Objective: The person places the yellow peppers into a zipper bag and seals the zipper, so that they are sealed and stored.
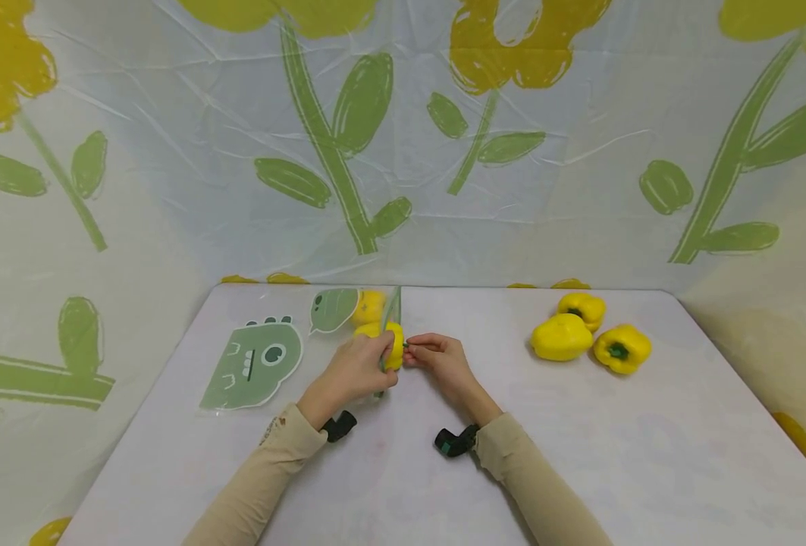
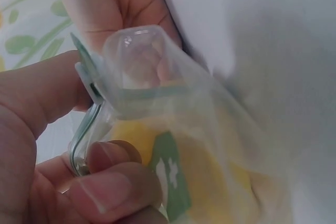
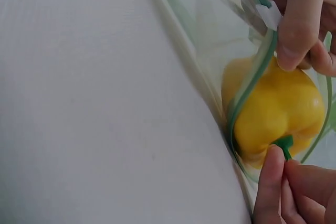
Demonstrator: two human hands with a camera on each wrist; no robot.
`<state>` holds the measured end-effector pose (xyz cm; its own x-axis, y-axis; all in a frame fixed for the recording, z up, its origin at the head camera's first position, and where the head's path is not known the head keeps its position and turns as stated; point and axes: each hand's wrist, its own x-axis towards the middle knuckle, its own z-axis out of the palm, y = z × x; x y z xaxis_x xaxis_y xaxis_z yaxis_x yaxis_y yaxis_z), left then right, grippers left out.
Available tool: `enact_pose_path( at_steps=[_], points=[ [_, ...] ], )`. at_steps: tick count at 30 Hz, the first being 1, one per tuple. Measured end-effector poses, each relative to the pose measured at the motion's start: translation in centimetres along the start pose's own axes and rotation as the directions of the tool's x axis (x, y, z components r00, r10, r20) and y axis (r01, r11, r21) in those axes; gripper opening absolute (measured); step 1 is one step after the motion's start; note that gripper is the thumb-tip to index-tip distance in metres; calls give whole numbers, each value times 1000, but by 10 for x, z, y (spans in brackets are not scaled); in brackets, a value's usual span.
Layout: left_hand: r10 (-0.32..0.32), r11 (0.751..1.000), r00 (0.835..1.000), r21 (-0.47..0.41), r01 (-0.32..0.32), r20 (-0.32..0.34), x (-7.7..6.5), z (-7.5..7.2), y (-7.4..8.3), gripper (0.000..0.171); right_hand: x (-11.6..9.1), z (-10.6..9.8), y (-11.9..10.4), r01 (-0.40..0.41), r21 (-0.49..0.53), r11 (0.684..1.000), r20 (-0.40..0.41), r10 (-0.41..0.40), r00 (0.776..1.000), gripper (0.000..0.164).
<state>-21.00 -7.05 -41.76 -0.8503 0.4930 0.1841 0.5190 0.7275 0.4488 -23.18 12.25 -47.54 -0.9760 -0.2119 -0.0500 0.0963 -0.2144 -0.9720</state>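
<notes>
Yellow lobed pepper (image 3: 281, 111), partly hidden: your right hand (image 1: 445, 368) pinches its green stem (image 3: 284, 142), your left hand (image 1: 355, 368) grips the clear plastic bag (image 1: 266, 379).

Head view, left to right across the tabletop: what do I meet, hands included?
Green one-eyed print on the clear bag, left hand, yellow pepper at the bag's mouth, right hand, leftmost loose yellow pepper, rightmost loose yellow pepper.

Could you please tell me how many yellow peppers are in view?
5: three peppers on the right, one at the mouth of the bag, one deeper inside; more may be hidden there.
</notes>
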Motion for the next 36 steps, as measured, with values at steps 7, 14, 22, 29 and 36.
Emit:
enact_pose_path(
  at_steps=[7,14,22,29,36],
  points=[
    [4,1000,1000,-7,-4,9,-1,2,1,29,-2,9,-2,3,-38,999,-85,-6,996,22],
    [40,999,999,6,-40,-10,-1,3,1,30,-2,15,-2,3,-62,998,-112,-10,994,23],
    [28,999,1000,-20,-28,-6,-1,3,2,29,-1,13,0,-20,-11,1000,-163,18,987,20],
    [41,999,999,-5,-41,-5,0,3,3,27,-2,15,0,-25,-12,1000,-177,23,984,20],
    [29,999,1000,-18,-29,-1,-1,4,4,27,-4,18,1,-8,-20,1000,-186,4,982,20]
  ],
)
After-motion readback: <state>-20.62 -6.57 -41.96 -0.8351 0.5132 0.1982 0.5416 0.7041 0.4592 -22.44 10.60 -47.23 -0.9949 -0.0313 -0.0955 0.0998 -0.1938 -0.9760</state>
